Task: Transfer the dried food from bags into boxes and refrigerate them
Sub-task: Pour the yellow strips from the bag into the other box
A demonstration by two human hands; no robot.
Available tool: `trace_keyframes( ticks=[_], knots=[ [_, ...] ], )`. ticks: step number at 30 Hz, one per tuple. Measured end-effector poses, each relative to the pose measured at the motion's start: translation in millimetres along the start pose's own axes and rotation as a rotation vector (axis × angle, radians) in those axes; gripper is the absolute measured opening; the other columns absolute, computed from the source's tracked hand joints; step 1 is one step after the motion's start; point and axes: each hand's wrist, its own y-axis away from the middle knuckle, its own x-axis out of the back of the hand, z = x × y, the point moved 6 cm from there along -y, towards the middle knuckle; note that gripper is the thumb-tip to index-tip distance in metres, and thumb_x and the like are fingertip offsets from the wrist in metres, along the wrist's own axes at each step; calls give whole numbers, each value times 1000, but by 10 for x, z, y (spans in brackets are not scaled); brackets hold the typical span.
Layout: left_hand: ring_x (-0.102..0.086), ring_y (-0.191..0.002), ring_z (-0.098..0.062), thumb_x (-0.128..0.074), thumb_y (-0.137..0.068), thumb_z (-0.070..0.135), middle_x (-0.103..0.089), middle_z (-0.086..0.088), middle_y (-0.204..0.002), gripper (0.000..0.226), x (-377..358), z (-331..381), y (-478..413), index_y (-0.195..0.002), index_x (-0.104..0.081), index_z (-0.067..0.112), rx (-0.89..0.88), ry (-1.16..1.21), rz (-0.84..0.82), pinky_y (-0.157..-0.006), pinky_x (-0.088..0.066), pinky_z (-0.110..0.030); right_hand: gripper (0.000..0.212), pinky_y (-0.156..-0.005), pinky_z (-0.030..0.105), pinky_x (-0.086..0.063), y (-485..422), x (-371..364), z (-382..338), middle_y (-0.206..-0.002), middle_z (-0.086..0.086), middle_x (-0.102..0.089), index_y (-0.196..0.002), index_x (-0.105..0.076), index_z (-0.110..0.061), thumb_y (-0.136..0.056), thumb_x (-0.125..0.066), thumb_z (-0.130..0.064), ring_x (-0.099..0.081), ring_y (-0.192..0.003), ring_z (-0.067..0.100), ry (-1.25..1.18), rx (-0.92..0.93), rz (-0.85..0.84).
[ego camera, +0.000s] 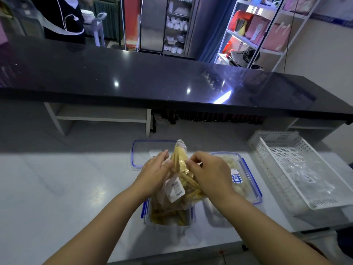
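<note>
Both hands over a clear bag (183,180) of yellow dried sticks, held tilted above an open box (192,217) at the desk's (66,188) near edge, bag's lower end hanging into the box. Left hand (155,169) rests on the bag's 9 o'clock side, fingers nearly straight, thumb on the plastic. Right hand (208,173) at the bag's 3 o'clock side, fingertips curled, pinching the plastic near the top. Some yellow sticks (168,217) already lie in the box. Blue-rimmed lid (141,153) lies flat at 11 o'clock from the box. Closed box (246,180) of pale food at 2 o'clock, partly behind the right hand. White basket (286,169) further out at 3 o'clock with crumpled clear plastic (305,180) inside
</note>
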Motion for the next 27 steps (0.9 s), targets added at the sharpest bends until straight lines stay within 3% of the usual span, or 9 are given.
trace_keyframes(
  ticks=[2, 5, 8, 10, 12, 14, 18, 22, 27],
  knots=[
    [-41, -129, -17, -33, -91, 60, -44, 3, -140, 60, 58, 172, -74, -142, -36, 27, 7, 155, 48, -105, -38, -41, 22, -51, 20, -36, -2, 47, -155, -66, -6, -65, -75, -67, -22, -88, -61, -39, -52, -59, 11, 82, 161, 88],
    [-53, -114, -15, -44, -96, 39, -58, 3, -124, 37, 146, 370, -146, -127, -55, 21, 40, 401, 75, -84, -45, -27, 19, -46, 13, -23, 31, 51, -313, -58, -7, -61, -71, -66, -21, -86, -67, -34, -44, -49, 7, 129, 318, 169],
    [-63, -86, -17, -56, -91, 17, -69, -5, -94, 12, 190, 434, -174, -94, -67, 11, 17, 399, 102, -70, -52, -25, 22, -50, 19, -36, 33, -21, -262, -69, -6, -66, -84, -68, -22, -90, -60, -41, -52, -58, 10, 89, 250, 77],
    [-63, -82, -18, -57, -90, 14, -69, -11, -94, 10, 215, 416, -189, -88, -66, 10, 12, 390, 129, -70, -53, -27, 30, -60, 27, -48, 26, 1, -148, -81, -8, -69, -96, -67, -25, -88, -55, -51, -60, -70, 11, 35, 138, 24],
    [-63, -87, -19, -57, -91, 14, -68, -13, -98, 10, 270, 395, -206, -88, -66, 11, 14, 411, 165, -71, -51, -27, 40, -62, 27, -49, 41, 48, -31, -85, -11, -67, -105, -62, -29, -83, -55, -61, -61, -74, 7, -24, 30, -50],
    [-61, -86, -19, -56, -91, 14, -67, -11, -96, 11, 317, 390, -221, -86, -66, 12, 17, 430, 193, -71, -50, -26, 40, -59, 25, -47, 83, 50, 58, -80, -11, -63, -97, -58, -29, -78, -58, -64, -58, -71, 6, 23, -40, -152],
    [-60, -80, -14, -57, -91, 15, -67, -2, -86, 12, 357, 492, -235, -83, -66, 14, -18, 439, 213, -68, -47, -23, 29, -60, 32, -49, 62, 127, 109, -61, -6, -56, -64, -55, -21, -80, -70, -40, -52, -59, 9, -131, -75, -140],
    [-59, -74, -9, -57, -91, 16, -66, 3, -79, 12, 447, 669, -271, -86, -67, 10, -78, 518, 256, -65, -47, -20, 31, -57, 37, -50, -42, 286, 41, -58, 4, -58, -59, -55, -15, -80, -74, -28, -51, -55, 13, -367, -62, -9],
    [-59, -84, -18, -57, -91, 17, -67, -5, -86, 12, 477, 668, -268, -87, -67, 12, -64, 531, 263, -76, -52, -33, 31, -58, 41, -52, -60, 289, 17, -56, 5, -58, -58, -54, -14, -78, -76, -25, -53, -53, 14, -439, -79, -26]
  ],
)
